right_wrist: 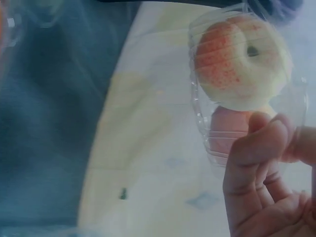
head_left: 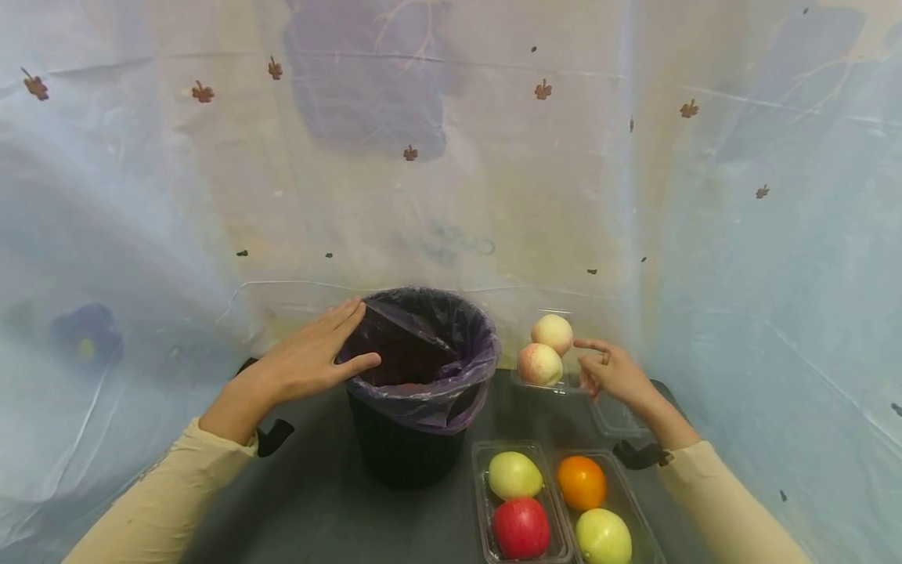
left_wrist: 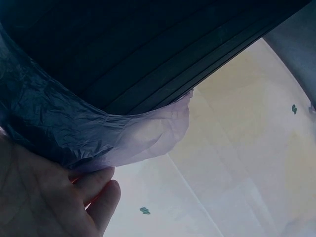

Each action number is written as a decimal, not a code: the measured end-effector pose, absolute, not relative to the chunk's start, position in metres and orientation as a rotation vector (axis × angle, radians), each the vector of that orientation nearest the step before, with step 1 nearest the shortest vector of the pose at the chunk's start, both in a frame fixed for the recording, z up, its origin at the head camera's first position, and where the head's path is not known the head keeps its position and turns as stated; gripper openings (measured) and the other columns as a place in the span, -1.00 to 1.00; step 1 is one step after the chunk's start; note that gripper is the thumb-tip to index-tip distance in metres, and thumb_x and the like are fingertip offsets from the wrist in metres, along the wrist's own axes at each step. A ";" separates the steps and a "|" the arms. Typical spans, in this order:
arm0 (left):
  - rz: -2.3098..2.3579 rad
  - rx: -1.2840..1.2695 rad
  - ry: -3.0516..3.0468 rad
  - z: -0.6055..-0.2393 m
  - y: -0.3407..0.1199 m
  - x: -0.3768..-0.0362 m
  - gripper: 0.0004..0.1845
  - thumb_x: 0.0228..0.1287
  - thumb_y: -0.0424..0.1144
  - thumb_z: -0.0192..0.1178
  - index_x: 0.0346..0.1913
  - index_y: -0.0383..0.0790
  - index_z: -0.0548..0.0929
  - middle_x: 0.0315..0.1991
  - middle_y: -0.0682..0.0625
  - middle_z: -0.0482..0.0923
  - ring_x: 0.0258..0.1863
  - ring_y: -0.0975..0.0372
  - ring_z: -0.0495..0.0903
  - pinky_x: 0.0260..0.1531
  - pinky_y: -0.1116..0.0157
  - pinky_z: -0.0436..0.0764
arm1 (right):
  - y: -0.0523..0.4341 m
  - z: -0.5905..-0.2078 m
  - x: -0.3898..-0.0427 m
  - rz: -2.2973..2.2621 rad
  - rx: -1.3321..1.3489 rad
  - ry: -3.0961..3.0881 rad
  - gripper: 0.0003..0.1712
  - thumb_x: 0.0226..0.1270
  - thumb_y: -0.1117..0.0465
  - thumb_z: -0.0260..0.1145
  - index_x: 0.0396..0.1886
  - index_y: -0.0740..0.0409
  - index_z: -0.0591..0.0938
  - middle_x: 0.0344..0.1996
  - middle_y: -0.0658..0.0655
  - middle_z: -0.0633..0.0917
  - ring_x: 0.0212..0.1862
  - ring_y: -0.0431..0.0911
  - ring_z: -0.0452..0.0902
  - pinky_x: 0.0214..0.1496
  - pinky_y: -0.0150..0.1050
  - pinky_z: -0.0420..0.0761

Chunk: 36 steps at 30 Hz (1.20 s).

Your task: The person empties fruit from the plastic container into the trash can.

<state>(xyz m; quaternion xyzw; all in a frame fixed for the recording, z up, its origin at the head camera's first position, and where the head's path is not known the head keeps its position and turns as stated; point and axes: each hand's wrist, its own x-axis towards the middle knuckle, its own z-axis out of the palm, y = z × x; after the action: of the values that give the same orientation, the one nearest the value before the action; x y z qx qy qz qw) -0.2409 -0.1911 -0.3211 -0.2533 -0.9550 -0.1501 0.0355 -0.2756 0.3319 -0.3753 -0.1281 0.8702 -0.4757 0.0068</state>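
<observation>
My left hand (head_left: 310,356) lies at the left rim of a black trash bin (head_left: 409,446), fingers straight. In the left wrist view the fingertips touch the folded edge of the purple bag (left_wrist: 133,138) that lines the bin. On the right, my right hand (head_left: 616,380) grips the side of a clear plastic tray (right_wrist: 202,116) with curled fingers. Two pale, red-blushed peaches (head_left: 540,364) lie in this tray, which is raised above the table beside the bin. How the thumb lies on the tray is partly hidden.
In front, one clear tray (head_left: 481,501) holds a yellow-green fruit (head_left: 515,475) and a red apple (head_left: 521,528). A second tray (head_left: 637,509) next to it holds an orange (head_left: 581,482) and another yellow-green fruit (head_left: 604,536). Another clear tray (head_left: 620,419) lies beneath my right hand.
</observation>
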 end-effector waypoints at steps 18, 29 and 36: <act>-0.471 -0.784 -2.933 -0.323 -0.191 -0.242 0.08 0.56 0.48 -0.07 0.77 -0.20 -0.12 0.78 -0.17 -0.23 0.73 -0.19 -0.15 0.63 -0.28 -0.04 | 0.315 -0.322 -0.279 -1.550 -0.462 2.730 -0.39 0.68 0.24 0.16 0.58 0.40 0.37 -0.70 0.14 0.60 -0.68 -0.10 0.50 -0.57 -0.10 0.68; -0.476 -0.776 -2.940 -0.324 -0.194 -0.244 0.09 0.56 0.48 -0.06 0.77 -0.20 -0.13 0.78 -0.19 -0.24 0.74 -0.18 -0.18 0.63 -0.29 -0.06 | 0.294 -0.295 -0.280 -1.618 -0.461 2.705 -0.37 0.69 0.15 0.19 0.61 0.27 0.38 -0.65 0.17 0.65 -0.65 -0.08 0.50 -0.54 -0.12 0.67; -0.488 -0.778 -2.940 -0.323 -0.193 -0.243 0.08 0.56 0.47 -0.05 0.78 -0.19 -0.13 0.78 -0.19 -0.24 0.74 -0.18 -0.19 0.63 -0.30 -0.07 | 0.280 -0.282 -0.281 -1.619 -0.478 2.737 -0.39 0.66 0.13 0.22 0.60 0.18 0.43 -0.65 0.15 0.65 -0.63 -0.06 0.52 -0.47 -0.13 0.71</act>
<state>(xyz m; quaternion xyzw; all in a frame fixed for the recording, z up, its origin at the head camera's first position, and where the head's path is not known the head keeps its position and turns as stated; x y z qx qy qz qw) -0.2432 -0.1925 -0.3232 -0.2524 -0.9541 -0.1584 0.0309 -0.2811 0.2800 -0.2820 -0.1485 0.8506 -0.5030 -0.0372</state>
